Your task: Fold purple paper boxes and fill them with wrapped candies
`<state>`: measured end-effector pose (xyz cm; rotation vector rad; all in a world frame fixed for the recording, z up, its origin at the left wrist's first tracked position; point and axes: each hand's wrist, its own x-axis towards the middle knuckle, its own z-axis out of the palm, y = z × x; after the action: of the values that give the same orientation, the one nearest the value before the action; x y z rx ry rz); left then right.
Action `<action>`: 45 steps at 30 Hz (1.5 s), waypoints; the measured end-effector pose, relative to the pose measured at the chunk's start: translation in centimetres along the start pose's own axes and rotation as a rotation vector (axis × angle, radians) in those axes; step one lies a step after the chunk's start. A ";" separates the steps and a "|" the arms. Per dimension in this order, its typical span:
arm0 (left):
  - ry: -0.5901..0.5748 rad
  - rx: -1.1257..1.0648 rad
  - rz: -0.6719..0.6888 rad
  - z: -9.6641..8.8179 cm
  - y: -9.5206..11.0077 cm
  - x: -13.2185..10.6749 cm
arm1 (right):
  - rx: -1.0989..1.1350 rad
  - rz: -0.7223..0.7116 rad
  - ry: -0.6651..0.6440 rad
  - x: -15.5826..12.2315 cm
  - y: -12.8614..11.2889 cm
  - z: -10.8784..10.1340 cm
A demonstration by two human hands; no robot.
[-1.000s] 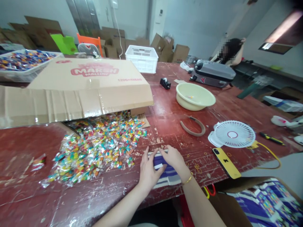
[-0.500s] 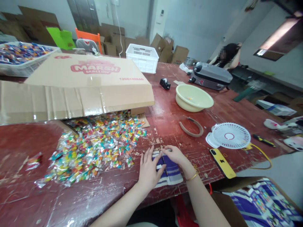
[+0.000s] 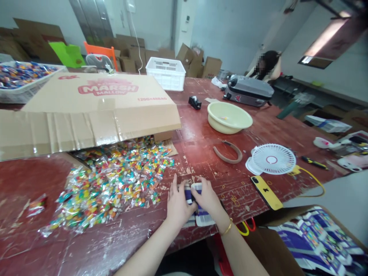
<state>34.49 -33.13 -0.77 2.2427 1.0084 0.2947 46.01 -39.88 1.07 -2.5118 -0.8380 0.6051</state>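
From the head view, the left hand [image 3: 177, 203] and the right hand [image 3: 207, 199] meet at the near edge of the red surface [image 3: 201, 145] over a purple-striped pouch [image 3: 203, 219]. The pouch lies flat right in front of the person, its lower end poking out below the wrists. Both sets of fingers [image 3: 202, 188] are bent over its far edge and pinch it from either side, which seems to keep the thin thing from sliding on the scuffed paint. Just left of the hands is a heap of candy packets [image 3: 115, 180], fanned out from under a carton [image 3: 86, 111] that lies tipped over them, so the packets sit within easy reach. Rubber bands [image 3: 234, 200] are scattered just right of the hands, with a phone [image 3: 262, 187] and a small fan [image 3: 273, 159] beyond. A box [image 3: 310, 237] of similar purple pouches stands at the person's right side, below the surface edge.
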 end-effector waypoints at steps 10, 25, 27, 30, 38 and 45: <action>-0.018 -0.081 0.028 0.2 -0.2 -0.3 | 0.544 0.034 -0.001 0.0 3.8 0.7; -0.160 0.046 -0.216 -3.0 -0.9 -0.1 | -0.132 -0.193 0.166 10.1 7.2 -11.3; -0.133 -0.003 -0.236 -3.3 -0.9 -0.3 | -0.154 -0.206 0.161 10.7 6.8 -10.6; -0.105 -0.033 -0.244 -3.5 -0.9 -0.6 | -0.178 -0.219 0.172 11.0 6.4 -8.5; -0.158 0.185 -0.185 -2.6 -0.7 -1.1 | 0.126 -0.155 0.119 12.5 7.1 -6.7; -0.152 0.132 -0.179 -2.5 -1.0 -0.7 | 0.896 -0.085 -0.250 11.8 6.6 -7.3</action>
<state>32.29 -31.96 0.54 2.2335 1.1650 -0.0211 61.36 -39.01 0.45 -1.6025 -0.5623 1.0054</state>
